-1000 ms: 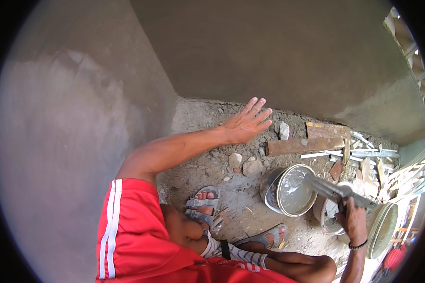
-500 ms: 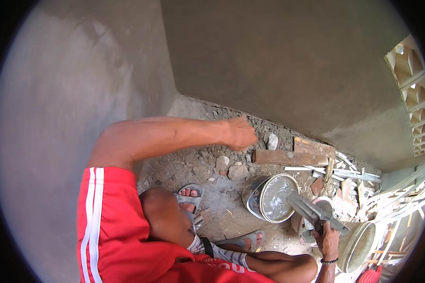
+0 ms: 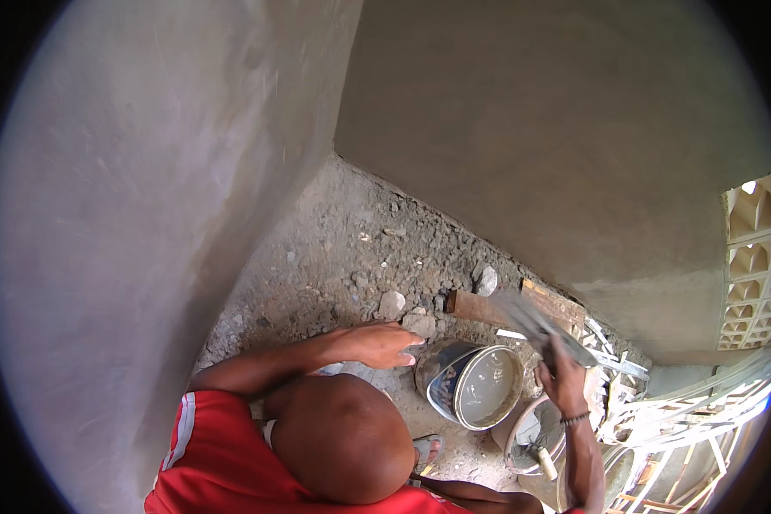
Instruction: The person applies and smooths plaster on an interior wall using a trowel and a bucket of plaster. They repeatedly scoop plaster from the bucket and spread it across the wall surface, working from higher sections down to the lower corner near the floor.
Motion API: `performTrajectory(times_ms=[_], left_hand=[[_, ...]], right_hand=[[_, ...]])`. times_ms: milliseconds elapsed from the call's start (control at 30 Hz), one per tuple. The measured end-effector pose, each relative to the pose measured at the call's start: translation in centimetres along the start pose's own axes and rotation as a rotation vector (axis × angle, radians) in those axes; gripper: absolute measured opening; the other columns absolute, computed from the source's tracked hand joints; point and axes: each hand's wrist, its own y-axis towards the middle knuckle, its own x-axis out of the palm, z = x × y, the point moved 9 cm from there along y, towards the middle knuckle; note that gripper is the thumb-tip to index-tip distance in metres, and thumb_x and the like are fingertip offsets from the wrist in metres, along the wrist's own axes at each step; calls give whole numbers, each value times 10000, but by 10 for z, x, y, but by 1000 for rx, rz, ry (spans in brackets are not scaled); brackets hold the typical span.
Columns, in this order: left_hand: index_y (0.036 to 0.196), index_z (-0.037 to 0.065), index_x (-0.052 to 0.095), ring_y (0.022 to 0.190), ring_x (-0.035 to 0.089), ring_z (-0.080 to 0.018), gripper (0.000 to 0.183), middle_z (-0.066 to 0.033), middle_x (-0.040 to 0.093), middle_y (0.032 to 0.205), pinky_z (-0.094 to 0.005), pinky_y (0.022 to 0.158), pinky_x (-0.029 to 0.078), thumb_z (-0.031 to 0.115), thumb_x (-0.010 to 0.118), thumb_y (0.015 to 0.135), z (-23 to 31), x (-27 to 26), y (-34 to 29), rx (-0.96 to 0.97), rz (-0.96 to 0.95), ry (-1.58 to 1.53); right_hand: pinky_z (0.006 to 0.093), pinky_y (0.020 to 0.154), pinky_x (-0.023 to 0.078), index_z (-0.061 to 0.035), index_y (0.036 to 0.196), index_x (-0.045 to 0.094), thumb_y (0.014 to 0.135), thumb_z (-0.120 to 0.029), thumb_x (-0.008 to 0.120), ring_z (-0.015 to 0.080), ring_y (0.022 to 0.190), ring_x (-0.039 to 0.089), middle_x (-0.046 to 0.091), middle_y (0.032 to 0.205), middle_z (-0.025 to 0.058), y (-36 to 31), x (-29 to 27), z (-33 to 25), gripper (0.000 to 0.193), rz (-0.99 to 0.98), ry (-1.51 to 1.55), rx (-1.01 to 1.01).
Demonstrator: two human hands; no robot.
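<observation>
My right hand grips a long, flat grey plastering float, blurred by motion, above and to the right of the paint bucket. Grey, wet liquid fills the bucket nearly to its rim. My left hand is empty, fingers loosely bent and apart, just left of the bucket. Below the right hand, a pinkish bucket holds grey material and a tool with a pale handle; its other end is hard to make out.
Smooth grey walls meet in a corner ahead. Rubble and stones cover the ground along them. Boards and pale strips lie to the right, below patterned vent blocks. My bent knee is close in front.
My left hand has come down and nearer, from a fist over the rubble to loosely open beside the bucket. The right hand has raised the float away from the buckets.
</observation>
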Motion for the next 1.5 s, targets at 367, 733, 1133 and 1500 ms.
performTrajectory(times_ms=[367, 733, 1133, 1500], left_hand=[[1392, -27, 472, 1230, 551, -393, 524, -265, 578, 1303, -450, 1051, 427, 293, 546, 984, -40, -3, -36, -78, 178, -169], [1476, 69, 406, 1231, 541, -385, 534, -229, 550, 1358, -446, 1046, 422, 280, 536, 1002, -49, -18, -42, -199, 186, -213], [1450, 27, 416, 1220, 547, -398, 527, -235, 576, 1315, -450, 1021, 444, 271, 541, 999, -41, -12, -11, -117, 107, -177], [1415, 16, 463, 1172, 580, -403, 503, -242, 600, 1274, -458, 1012, 453, 265, 548, 986, -54, -12, -21, -218, 41, -170]], right_hand=[[400, 638, 558, -62, 1512, 342, 840, -91, 662, 346, 702, 686, 689, 904, 222, 204, -12, -97, 744, 530, 63, -320], [432, 561, 531, -101, 1547, 259, 854, -108, 627, 300, 628, 649, 628, 773, 135, 296, 16, -84, 785, 389, -279, -213], [399, 517, 549, -159, 1561, 250, 839, -60, 637, 264, 653, 678, 698, 910, 154, 315, 39, -115, 825, 226, -390, -290], [378, 530, 559, -206, 1553, 289, 839, -54, 634, 237, 588, 637, 676, 858, 125, 305, -37, -111, 808, 508, -117, -253]])
